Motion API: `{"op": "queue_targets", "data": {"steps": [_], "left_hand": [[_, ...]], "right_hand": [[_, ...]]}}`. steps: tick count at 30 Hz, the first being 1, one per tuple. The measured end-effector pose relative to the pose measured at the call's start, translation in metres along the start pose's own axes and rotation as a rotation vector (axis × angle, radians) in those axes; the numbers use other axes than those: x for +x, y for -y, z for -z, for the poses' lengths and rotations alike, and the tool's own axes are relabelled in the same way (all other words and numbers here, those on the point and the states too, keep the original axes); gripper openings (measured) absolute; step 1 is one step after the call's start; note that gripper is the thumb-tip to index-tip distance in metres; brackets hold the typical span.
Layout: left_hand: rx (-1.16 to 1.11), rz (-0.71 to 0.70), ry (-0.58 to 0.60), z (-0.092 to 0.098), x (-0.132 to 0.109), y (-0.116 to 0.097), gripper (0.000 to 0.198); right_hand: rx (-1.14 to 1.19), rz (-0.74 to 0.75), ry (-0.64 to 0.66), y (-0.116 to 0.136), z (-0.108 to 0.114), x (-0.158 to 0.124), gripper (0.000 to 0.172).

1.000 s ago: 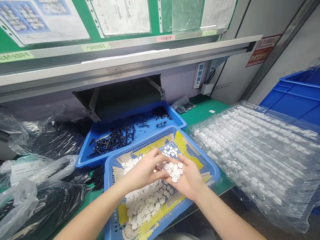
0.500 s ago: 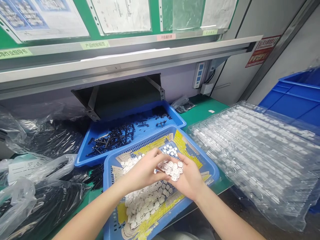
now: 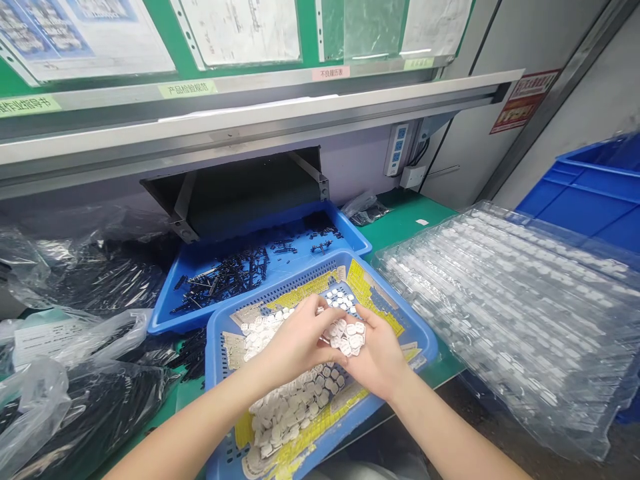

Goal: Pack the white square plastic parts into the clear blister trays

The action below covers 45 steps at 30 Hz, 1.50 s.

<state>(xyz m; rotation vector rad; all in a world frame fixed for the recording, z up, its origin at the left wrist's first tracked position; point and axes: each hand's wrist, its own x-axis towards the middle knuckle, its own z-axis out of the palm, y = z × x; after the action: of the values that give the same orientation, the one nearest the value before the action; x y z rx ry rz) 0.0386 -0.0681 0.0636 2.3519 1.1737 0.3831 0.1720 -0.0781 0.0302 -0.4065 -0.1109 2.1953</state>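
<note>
My right hand (image 3: 377, 360) is cupped palm up over the near blue tray (image 3: 423, 337) and holds a small heap of white square parts (image 3: 347, 335). My left hand (image 3: 295, 340) reaches across to that heap, its fingertips pinched among the parts in the right palm. More of the same white parts (image 3: 290, 407) lie loose in the tray on yellow and white perforated sheets (image 3: 373, 293).
A second blue tray (image 3: 197, 263) behind holds small black parts. Clear bags of black parts (image 3: 85, 393) lie at left. A stack of clear blister trays in plastic (image 3: 515, 300) fills the right, with blue bins (image 3: 595, 200) beyond. A dark chute opening (image 3: 245, 190) sits under the shelf.
My left hand has closed in a little further over the heap in the right palm, fingers curling down onto the parts. The right hand has stayed in place.
</note>
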Motion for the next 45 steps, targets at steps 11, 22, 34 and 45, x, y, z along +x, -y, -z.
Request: {"op": "queue_targets", "data": {"steps": [11, 22, 34, 45], "left_hand": [[-0.092, 0.094, -0.028, 0.014, 0.002, 0.011, 0.016], [-0.19, 0.1, -0.027, 0.012, 0.003, 0.018, 0.014], [-0.193, 0.092, -0.031, 0.012, 0.001, 0.018, 0.014], [-0.189, 0.09, -0.039, 0.011, 0.002, 0.017, 0.015]], "right_hand": [[0.039, -0.039, 0.009, 0.004, -0.002, -0.006, 0.038], [-0.092, 0.057, 0.094, -0.003, 0.0, -0.006, 0.041], [-0.02, -0.009, 0.09, 0.002, 0.001, -0.007, 0.05], [-0.023, -0.003, 0.047, 0.002, 0.002, -0.007, 0.047]]}}
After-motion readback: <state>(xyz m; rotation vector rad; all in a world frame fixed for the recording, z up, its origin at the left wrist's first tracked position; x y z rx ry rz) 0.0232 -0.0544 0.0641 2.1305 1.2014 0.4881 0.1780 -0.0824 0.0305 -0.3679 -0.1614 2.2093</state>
